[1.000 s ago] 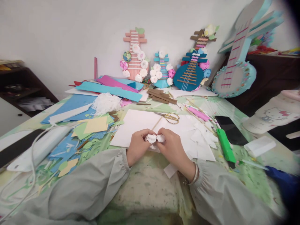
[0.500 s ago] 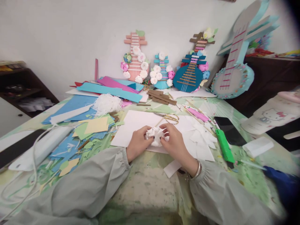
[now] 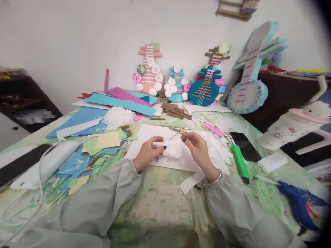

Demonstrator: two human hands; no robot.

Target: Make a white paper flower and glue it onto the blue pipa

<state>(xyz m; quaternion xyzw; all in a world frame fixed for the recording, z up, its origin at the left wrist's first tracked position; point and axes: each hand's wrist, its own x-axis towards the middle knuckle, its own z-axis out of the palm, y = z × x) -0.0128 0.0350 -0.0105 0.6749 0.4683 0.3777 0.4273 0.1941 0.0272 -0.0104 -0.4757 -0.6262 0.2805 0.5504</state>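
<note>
A white, ruffled paper flower rests over a white sheet. My left hand is at the flower's left side, thumb tip against or very near its edge and fingers curved apart. On the flower's other side, my right hand is raised slightly, thumb and forefinger brought together; what is between them, if anything, is too small to see. Gold-handled scissors lie just behind, partly hidden by the right fingers. A thin stick shows behind the flower. Below my right wrist lies a white paper strip.
Paper scraps and a ball of white string are at left. Decorated lute models lean on the wall. At right are a phone, a green cutter, a tumbler and a blue glue gun.
Both hands were together gripping the white paper; now they have parted, leaving the flower between them. My right hand moved rightward and up. The view has shifted slightly to the right and up.
</note>
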